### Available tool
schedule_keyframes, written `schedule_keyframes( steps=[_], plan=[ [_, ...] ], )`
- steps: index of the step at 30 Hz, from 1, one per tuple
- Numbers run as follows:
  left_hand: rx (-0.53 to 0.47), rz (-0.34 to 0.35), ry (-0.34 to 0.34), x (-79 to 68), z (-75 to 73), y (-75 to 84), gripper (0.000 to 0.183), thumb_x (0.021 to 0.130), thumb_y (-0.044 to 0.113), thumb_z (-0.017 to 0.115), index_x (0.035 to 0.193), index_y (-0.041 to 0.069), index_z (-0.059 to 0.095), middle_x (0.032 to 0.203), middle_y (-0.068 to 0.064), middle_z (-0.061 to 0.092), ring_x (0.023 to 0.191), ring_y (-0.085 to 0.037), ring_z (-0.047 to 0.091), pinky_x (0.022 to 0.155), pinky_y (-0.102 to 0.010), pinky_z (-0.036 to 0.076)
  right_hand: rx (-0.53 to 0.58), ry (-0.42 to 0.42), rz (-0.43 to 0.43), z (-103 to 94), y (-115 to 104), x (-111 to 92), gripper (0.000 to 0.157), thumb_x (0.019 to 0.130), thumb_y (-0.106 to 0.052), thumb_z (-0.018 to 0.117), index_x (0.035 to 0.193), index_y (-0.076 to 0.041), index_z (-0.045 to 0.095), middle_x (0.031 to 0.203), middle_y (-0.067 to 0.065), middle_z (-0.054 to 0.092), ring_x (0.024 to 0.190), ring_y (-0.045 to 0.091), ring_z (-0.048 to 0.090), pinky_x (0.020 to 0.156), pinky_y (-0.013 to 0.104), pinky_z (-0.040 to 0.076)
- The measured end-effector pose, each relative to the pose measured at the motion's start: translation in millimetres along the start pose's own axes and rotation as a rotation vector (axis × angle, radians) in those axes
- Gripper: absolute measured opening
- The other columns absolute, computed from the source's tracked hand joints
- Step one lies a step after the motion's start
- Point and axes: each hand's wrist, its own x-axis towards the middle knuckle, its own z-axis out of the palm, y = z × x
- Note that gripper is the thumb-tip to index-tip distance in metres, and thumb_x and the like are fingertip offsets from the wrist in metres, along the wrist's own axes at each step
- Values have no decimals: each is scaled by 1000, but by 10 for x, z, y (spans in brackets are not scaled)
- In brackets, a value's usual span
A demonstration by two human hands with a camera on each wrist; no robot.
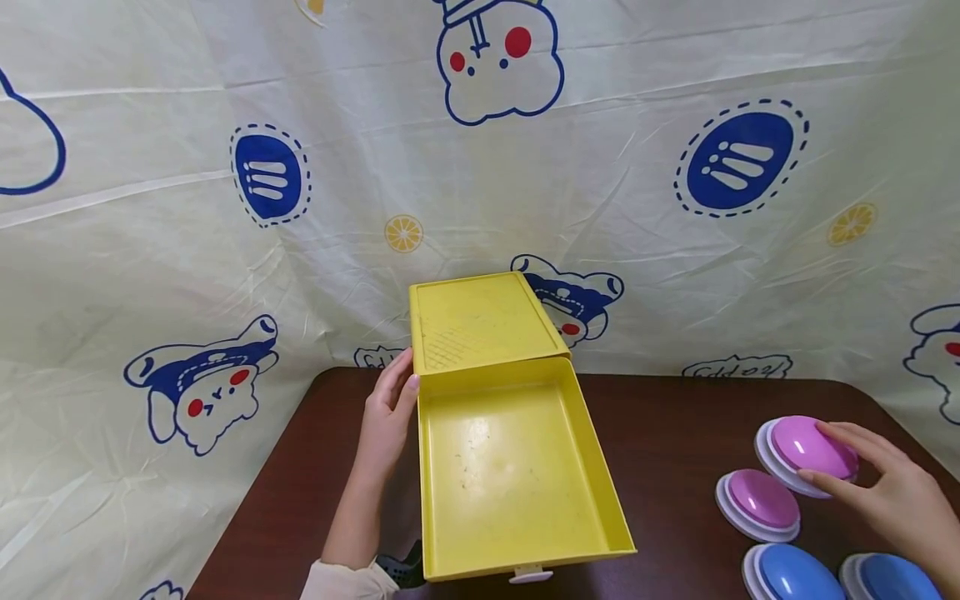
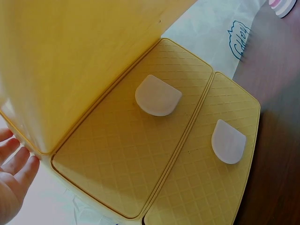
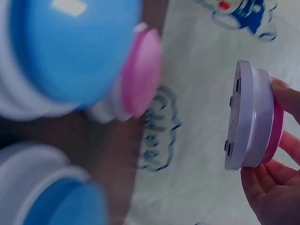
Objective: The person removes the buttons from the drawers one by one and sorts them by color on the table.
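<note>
A yellow drawer cabinet [image 1: 487, 321] stands on the table with its top drawer [image 1: 525, 533] pulled out; nothing lies in that drawer. My left hand [image 1: 390, 417] rests against the cabinet's left side by the drawer opening, fingers fairly straight. Two lower drawer fronts [image 2: 126, 154] with white handles [image 2: 158, 96] show in the left wrist view, both pushed in. At the right, my right hand [image 1: 892, 483] grips a pink dome button with a white base [image 1: 810, 446] by its rim. The right wrist view shows this button [image 3: 253, 117] tilted on edge, its underside in the air.
Another pink button [image 1: 763, 498] and two blue buttons [image 1: 798, 575] [image 1: 896, 579] sit on the dark table [image 1: 660, 450] close to my right hand. A printed white cloth [image 1: 360, 167] hangs behind the table.
</note>
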Motion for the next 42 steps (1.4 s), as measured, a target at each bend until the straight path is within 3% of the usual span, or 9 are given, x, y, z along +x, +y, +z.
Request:
schedule_keyframes(
  steps=[1, 2, 9, 18, 29, 35, 42],
  plan=[
    [0, -1, 1, -2, 0, 0, 43, 93, 6, 47, 134, -4, 37, 138, -13, 33, 124, -20, 34, 94, -16, 33, -8, -8, 17, 7, 70, 9, 79, 76, -35, 71, 129, 12, 36, 125, 37, 30, 106, 53, 30, 82, 59, 38],
    [-1, -3, 0, -3, -1, 0, 43, 93, 6, 47, 134, -4, 37, 139, -13, 33, 124, -20, 34, 94, -16, 34, -18, -18, 34, 17, 129, 15, 79, 77, -36, 70, 129, 13, 35, 124, 38, 29, 106, 54, 29, 74, 66, 35],
    [6, -17, -8, 0, -2, 8, 43, 94, 7, 46, 134, -4, 36, 139, -14, 32, 125, -21, 34, 95, -19, 34, -68, -25, 39, 94, 507, 6, 71, 78, -30, 70, 119, 18, 39, 112, 39, 34, 98, 53, 32, 73, 65, 36],
    [1, -27, -5, -3, 6, 35, 43, 94, 7, 46, 134, -4, 36, 139, -14, 32, 124, -20, 34, 94, -18, 34, -120, -92, 98, 197, 851, -4, 72, 75, -34, 72, 113, 18, 40, 105, 43, 37, 91, 55, 40, 72, 62, 39],
    [1, -17, 3, 0, 8, 18, 43, 93, 6, 47, 134, -5, 37, 138, -14, 33, 124, -20, 34, 94, -17, 34, -154, -117, 155, 310, 1002, -67, 72, 73, -35, 73, 112, 16, 42, 105, 43, 38, 90, 54, 41, 72, 62, 38],
    [-3, -3, 4, 1, 15, 4, 42, 93, 6, 47, 133, -5, 37, 138, -14, 33, 124, -20, 35, 94, -17, 34, -137, -108, 141, 331, 998, -119, 69, 73, -31, 74, 110, 16, 41, 103, 43, 40, 86, 53, 44, 69, 59, 40],
    [4, -9, 11, 2, 13, 10, 42, 93, 6, 47, 133, -5, 38, 138, -14, 34, 124, -20, 35, 94, -17, 34, -106, -201, 182, 333, 1011, -84, 81, 75, -41, 70, 114, 18, 32, 102, 42, 36, 87, 52, 42, 71, 60, 41]
  ],
)
